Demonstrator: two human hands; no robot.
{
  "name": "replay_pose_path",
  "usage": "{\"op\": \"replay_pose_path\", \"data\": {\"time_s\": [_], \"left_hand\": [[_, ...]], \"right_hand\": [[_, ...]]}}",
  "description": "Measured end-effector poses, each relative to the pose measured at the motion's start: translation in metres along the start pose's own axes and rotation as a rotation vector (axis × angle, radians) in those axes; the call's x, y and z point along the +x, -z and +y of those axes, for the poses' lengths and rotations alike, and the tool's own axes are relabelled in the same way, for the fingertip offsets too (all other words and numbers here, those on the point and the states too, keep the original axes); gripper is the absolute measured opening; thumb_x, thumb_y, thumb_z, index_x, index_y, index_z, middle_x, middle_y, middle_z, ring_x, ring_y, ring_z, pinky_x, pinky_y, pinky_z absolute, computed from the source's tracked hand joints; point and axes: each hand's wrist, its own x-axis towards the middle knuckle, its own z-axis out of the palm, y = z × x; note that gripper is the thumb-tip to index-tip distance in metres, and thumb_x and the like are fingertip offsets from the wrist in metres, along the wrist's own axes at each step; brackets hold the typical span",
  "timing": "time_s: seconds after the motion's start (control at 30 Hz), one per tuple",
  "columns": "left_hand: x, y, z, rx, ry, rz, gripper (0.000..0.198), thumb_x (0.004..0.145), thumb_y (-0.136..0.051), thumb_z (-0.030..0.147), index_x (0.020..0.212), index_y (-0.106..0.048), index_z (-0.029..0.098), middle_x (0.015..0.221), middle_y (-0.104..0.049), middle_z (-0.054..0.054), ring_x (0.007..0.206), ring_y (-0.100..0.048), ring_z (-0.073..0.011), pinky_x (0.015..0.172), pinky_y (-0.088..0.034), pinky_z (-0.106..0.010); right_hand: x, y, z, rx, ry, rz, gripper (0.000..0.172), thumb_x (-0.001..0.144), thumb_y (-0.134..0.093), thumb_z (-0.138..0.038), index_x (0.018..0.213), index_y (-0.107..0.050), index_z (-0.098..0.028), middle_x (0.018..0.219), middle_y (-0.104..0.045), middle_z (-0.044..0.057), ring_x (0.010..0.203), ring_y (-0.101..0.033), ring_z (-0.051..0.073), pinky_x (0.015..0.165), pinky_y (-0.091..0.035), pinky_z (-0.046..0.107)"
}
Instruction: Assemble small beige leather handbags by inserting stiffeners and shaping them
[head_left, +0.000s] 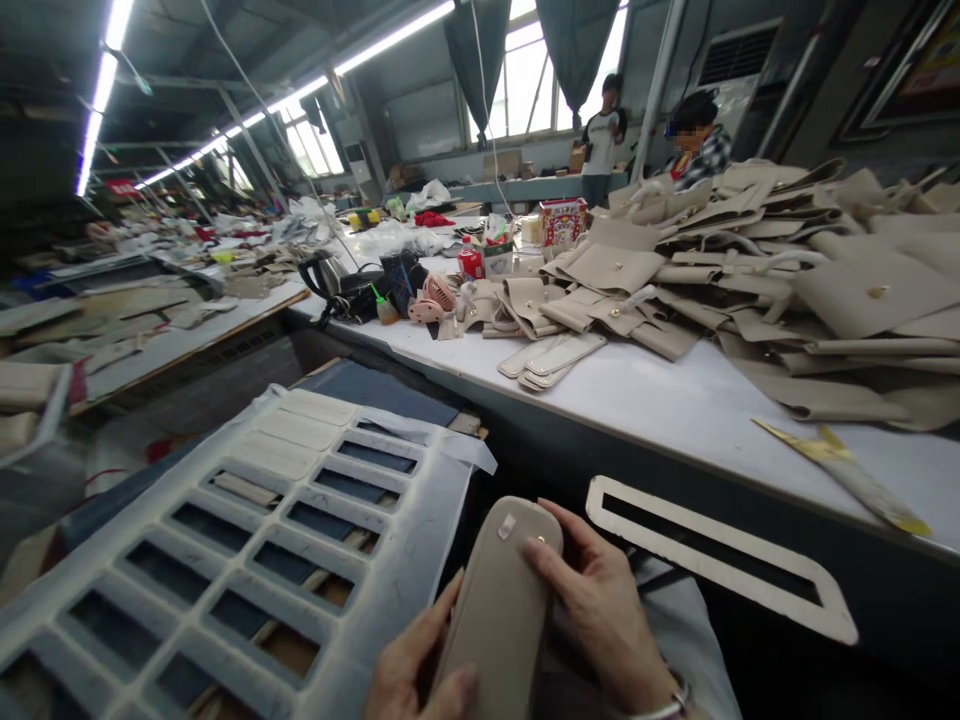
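Between both hands is a long beige leather piece (499, 610) with a rounded end. A small clear tab and a metal stud show near its top. My left hand (420, 660) grips its lower left side, the thumb lying on the face. My right hand (592, 590) holds the upper right edge, with the thumb pressed near the stud and the fingers behind. What the piece is part of cannot be made out. To the right of my right hand is a pale slotted frame (637, 511) with rounded ends.
A translucent slotted plastic template (187, 560) lies at left, pale strips (300, 430) at its far end. On the white table (675, 400) are piled beige leather pieces (862, 290), stacked strips (551, 358), a glue tube (847, 470) and a kettle (326, 275). Two people are farther back.
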Motion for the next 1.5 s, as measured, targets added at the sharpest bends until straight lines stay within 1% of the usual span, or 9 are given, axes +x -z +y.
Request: {"op": "replay_pose_path", "data": {"time_s": [0.07, 0.23, 0.33, 0.47, 0.67, 0.9, 1.1, 1.27, 1.5], "left_hand": [[0.019, -0.008, 0.006, 0.013, -0.031, 0.02, 0.06, 0.085, -0.059, 0.054, 0.137, -0.055, 0.025, 0.126, -0.063, -0.008, 0.111, -0.061, -0.0266, 0.096, -0.051, -0.034], [0.045, -0.016, 0.004, 0.089, -0.024, -0.038, 0.052, 0.091, -0.054, 0.049, 0.136, -0.056, 0.022, 0.097, -0.064, -0.006, 0.086, -0.062, -0.0193, 0.078, -0.053, -0.028], [0.045, -0.017, -0.002, 0.076, 0.009, -0.057, 0.049, 0.092, -0.054, 0.048, 0.135, -0.058, 0.023, 0.096, -0.062, -0.005, 0.087, -0.061, -0.0181, 0.077, -0.051, -0.026], [0.045, -0.016, -0.008, 0.024, 0.054, -0.036, 0.051, 0.091, -0.055, 0.047, 0.137, -0.055, 0.023, 0.098, -0.062, -0.005, 0.085, -0.061, -0.0175, 0.076, -0.051, -0.026], [0.045, -0.017, 0.0, -0.04, 0.076, 0.066, 0.049, 0.088, -0.06, 0.048, 0.127, -0.064, 0.02, 0.091, -0.063, -0.005, 0.081, -0.06, -0.0179, 0.069, -0.05, -0.023], [0.049, -0.034, 0.035, -0.163, 0.062, 0.206, 0.038, 0.084, -0.063, 0.052, 0.088, -0.074, 0.016, 0.075, -0.057, -0.001, 0.069, -0.054, -0.0145, 0.06, -0.046, -0.021], [0.063, -0.049, 0.047, -0.187, -0.006, 0.202, 0.036, 0.088, -0.06, 0.05, 0.096, -0.073, 0.018, 0.08, -0.06, -0.002, 0.074, -0.056, -0.0159, 0.065, -0.046, -0.023], [0.061, -0.057, 0.052, -0.141, -0.087, 0.135, 0.029, 0.094, -0.053, 0.041, 0.098, -0.072, 0.019, 0.085, -0.061, -0.003, 0.078, -0.057, -0.0161, 0.071, -0.045, -0.023], [0.041, -0.057, 0.045, -0.152, -0.087, 0.122, 0.022, 0.094, -0.052, 0.035, 0.092, -0.065, 0.017, 0.089, -0.064, -0.004, 0.082, -0.058, -0.0174, 0.074, -0.044, -0.025]], "right_hand": [[-0.004, -0.01, 0.008, 0.019, 0.018, -0.004, 0.065, 0.072, -0.076, -0.049, 0.129, -0.06, -0.021, 0.123, -0.067, 0.008, 0.108, -0.064, 0.028, 0.092, -0.054, 0.038], [-0.014, -0.008, 0.039, 0.061, 0.022, 0.128, 0.073, 0.072, -0.075, -0.049, 0.137, -0.053, -0.025, 0.138, -0.057, 0.006, 0.125, -0.054, 0.028, 0.105, -0.047, 0.041], [-0.02, -0.003, 0.055, 0.187, -0.051, 0.176, 0.071, 0.067, -0.08, -0.048, 0.129, -0.06, -0.021, 0.129, -0.064, 0.009, 0.12, -0.058, 0.03, 0.102, -0.049, 0.041], [-0.025, -0.006, 0.062, 0.192, -0.115, 0.184, 0.053, 0.063, -0.082, -0.047, 0.104, -0.072, -0.015, 0.106, -0.074, 0.011, 0.101, -0.067, 0.03, 0.091, -0.053, 0.039], [-0.019, -0.02, 0.055, -0.027, 0.012, 0.177, 0.042, 0.071, -0.074, -0.048, 0.1, -0.071, -0.017, 0.097, -0.073, 0.009, 0.087, -0.067, 0.026, 0.078, -0.053, 0.036], [-0.013, -0.024, 0.015, -0.128, 0.122, 0.142, 0.031, 0.078, -0.069, -0.049, 0.085, -0.067, -0.019, 0.079, -0.072, 0.006, 0.071, -0.063, 0.021, 0.064, -0.049, 0.03], [-0.004, -0.008, -0.006, -0.157, 0.117, 0.171, 0.04, 0.075, -0.069, -0.058, 0.082, -0.066, -0.019, 0.075, -0.07, 0.004, 0.068, -0.061, 0.02, 0.061, -0.048, 0.029], [-0.003, -0.002, -0.001, -0.275, 0.11, 0.217, 0.043, 0.072, -0.071, -0.061, 0.083, -0.061, -0.021, 0.072, -0.067, 0.002, 0.065, -0.06, 0.019, 0.057, -0.049, 0.028], [-0.016, 0.002, 0.028, -0.199, 0.034, 0.125, 0.045, 0.066, -0.078, -0.052, 0.093, -0.06, -0.021, 0.083, -0.071, 0.004, 0.075, -0.066, 0.023, 0.065, -0.053, 0.031]]}}
